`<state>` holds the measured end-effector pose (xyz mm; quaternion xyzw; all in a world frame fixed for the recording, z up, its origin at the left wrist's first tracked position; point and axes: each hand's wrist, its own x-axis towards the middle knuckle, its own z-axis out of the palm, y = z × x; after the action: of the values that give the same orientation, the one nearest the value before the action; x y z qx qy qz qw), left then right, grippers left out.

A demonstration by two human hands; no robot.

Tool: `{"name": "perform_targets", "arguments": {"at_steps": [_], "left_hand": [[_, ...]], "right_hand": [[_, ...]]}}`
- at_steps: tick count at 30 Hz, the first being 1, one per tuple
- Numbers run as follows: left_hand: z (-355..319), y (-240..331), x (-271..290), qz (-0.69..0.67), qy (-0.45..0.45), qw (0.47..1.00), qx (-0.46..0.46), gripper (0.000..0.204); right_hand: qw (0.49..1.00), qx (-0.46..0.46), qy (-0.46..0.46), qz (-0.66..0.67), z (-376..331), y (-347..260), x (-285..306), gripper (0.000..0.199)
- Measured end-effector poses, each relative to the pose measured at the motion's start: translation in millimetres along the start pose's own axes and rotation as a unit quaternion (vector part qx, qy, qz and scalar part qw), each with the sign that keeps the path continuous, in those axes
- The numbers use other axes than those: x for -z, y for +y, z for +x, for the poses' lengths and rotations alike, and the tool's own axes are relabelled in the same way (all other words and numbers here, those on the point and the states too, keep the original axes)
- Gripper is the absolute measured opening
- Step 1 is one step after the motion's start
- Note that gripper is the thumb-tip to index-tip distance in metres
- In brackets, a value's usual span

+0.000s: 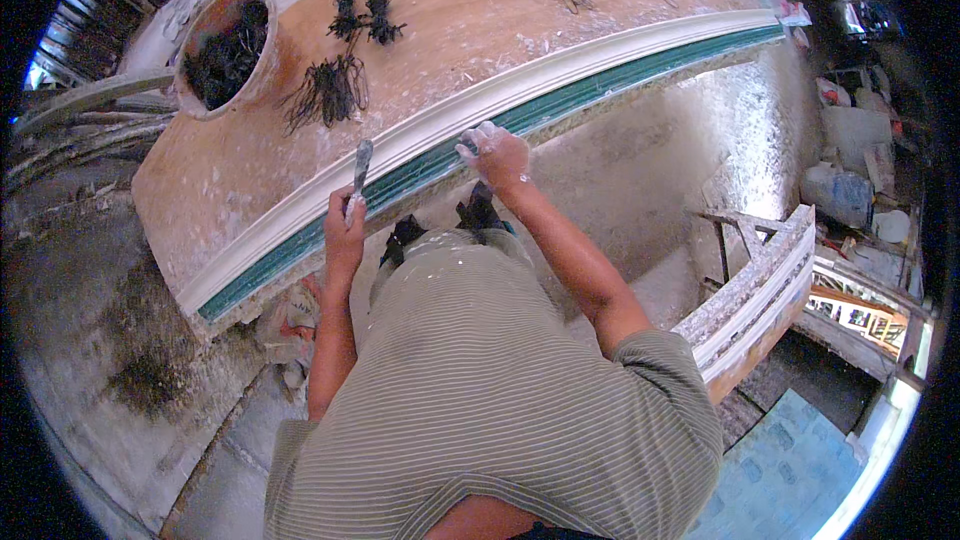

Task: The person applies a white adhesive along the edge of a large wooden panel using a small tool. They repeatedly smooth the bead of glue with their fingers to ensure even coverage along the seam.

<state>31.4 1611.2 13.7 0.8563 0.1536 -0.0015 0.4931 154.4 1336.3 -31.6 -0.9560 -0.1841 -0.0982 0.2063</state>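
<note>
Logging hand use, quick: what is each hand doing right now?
Left hand: closed on a scraper, blade on the white plaster moulding.
Right hand: plaster-covered, pressed on the moulding; grip cannot be told.

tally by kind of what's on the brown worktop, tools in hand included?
White moulding strip: 1
Bowl of dark fibre: 1
Loose dark fibre bundles, e.g.: 4
Scraper in left hand: 1
Total: 7
</note>
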Motion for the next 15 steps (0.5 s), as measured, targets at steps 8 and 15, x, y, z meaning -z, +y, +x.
{"name": "perform_targets", "arguments": {"at_steps": [8, 15], "left_hand": [[4, 5, 8, -0.004, -0.010, 1.000, -0.025, 0.023], [3, -11, 4, -0.024, -0.017, 0.999, -0.029, 0.022]], "right_hand": [[0.999, 0.015, 0.021, -0.026, 2, 24, -14, 0.019], [0.901, -0.365, 0.229, -0.052, 12, 177, 42, 0.024]]}}
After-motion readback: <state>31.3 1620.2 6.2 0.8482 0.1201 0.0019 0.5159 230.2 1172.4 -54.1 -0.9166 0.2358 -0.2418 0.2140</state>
